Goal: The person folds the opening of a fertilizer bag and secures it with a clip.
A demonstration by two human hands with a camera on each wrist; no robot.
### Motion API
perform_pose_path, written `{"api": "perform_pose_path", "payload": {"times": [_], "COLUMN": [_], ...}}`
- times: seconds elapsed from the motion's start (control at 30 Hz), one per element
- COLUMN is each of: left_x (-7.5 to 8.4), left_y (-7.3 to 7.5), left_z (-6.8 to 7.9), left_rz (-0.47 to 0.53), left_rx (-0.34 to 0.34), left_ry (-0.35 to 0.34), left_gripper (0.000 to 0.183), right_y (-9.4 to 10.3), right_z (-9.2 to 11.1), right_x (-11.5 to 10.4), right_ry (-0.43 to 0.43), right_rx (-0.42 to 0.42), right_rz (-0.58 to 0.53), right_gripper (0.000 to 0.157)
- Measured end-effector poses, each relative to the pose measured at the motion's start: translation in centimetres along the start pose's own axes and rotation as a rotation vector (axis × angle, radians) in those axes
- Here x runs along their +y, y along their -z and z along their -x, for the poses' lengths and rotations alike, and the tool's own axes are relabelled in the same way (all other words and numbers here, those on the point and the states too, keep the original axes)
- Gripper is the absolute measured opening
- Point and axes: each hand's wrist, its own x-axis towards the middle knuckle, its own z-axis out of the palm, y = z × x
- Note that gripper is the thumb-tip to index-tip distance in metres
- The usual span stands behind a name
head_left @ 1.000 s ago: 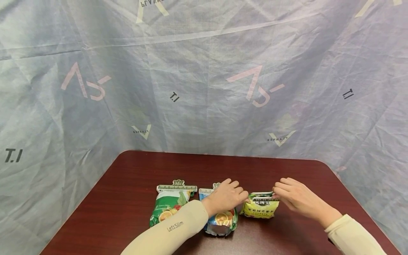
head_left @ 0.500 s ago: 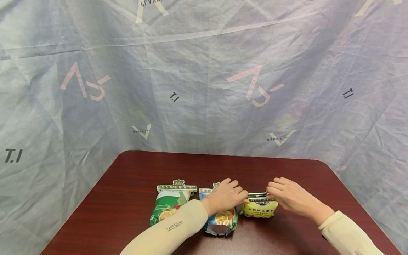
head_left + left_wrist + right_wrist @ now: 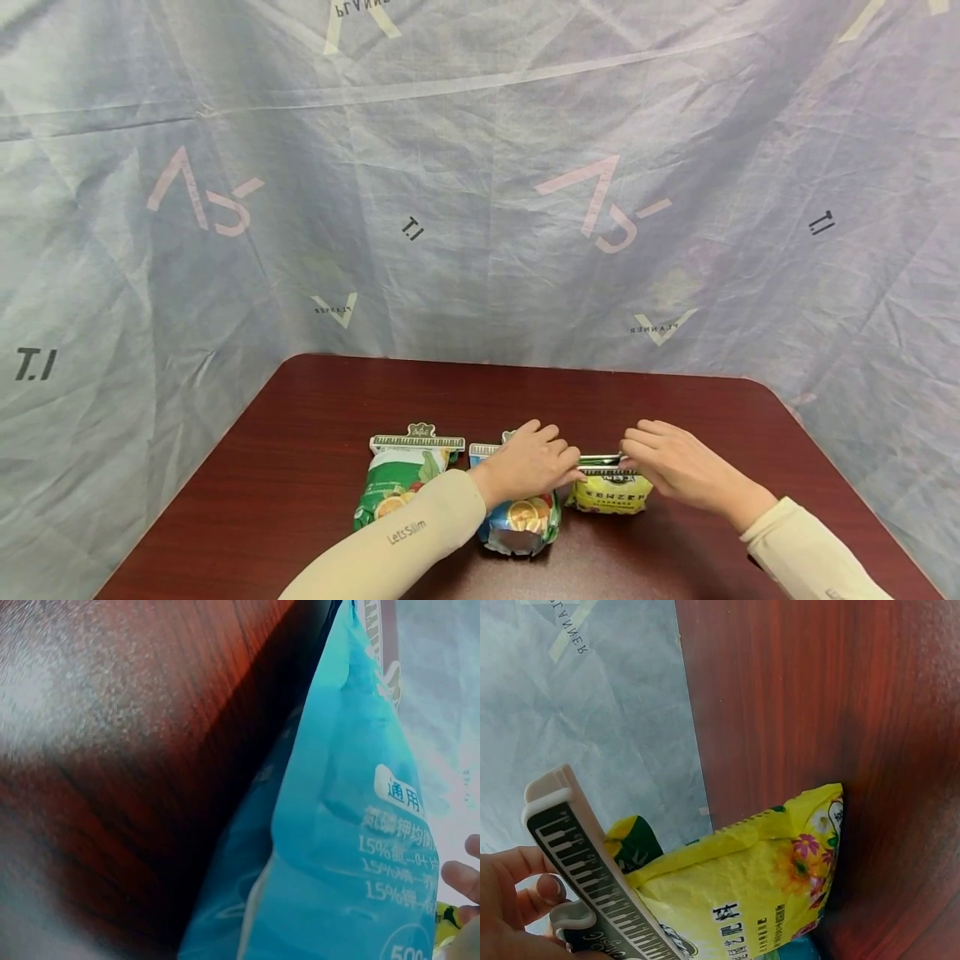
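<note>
A yellow bag (image 3: 611, 493) with flowers and dark print stands on the table, and a clip (image 3: 592, 874) patterned with piano keys lies across its top. My right hand (image 3: 678, 465) grips the clip by its handle; in the right wrist view the fingers (image 3: 517, 866) curl behind it. At the bag's left top corner, my left hand (image 3: 528, 467) pinches the edge with thumb and fingers. Under the left forearm is a blue bag (image 3: 497, 521), partly covered, its light blue side (image 3: 352, 847) filling much of the left wrist view.
Left of the blue bag lies a green and white bag (image 3: 397, 483) with a similar clip (image 3: 417, 442) on its top. The dark red table (image 3: 315, 400) ends at a grey printed cloth (image 3: 480, 208) hanging behind and at both sides.
My right hand has moved left, from the right end of the yellow bag's top toward its middle. The left hand stays nearly in place, and the other bags have not moved.
</note>
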Motion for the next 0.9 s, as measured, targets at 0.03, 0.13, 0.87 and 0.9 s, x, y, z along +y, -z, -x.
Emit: {"api": "perform_pose_path", "payload": {"times": [0.03,0.13,0.87,0.9], "left_x": [0.0,0.02,0.22,0.22], "left_y": [0.05,0.12,0.48,0.43], "left_z": [0.0,0.01,-0.1,-0.1], "left_rz": [-0.011,-0.028,-0.021,-0.022], "left_rx": [0.0,-0.001,-0.035,-0.031], "left_ry": [0.002,0.015,0.046,0.045], "left_gripper": [0.034,0.035,0.028,0.028], "right_y": [-0.05,-0.16,-0.68,-0.68], "right_z": [-0.01,-0.05,-0.3,-0.29], "right_x": [-0.01,-0.06,-0.33,-0.34], "right_ry": [0.0,-0.003,-0.024,-0.027], "right_rx": [0.002,0.003,0.02,0.019], "right_rz": [-0.001,-0.005,-0.043,-0.044], "right_gripper": [0.019,0.019,0.02,0.019]}}
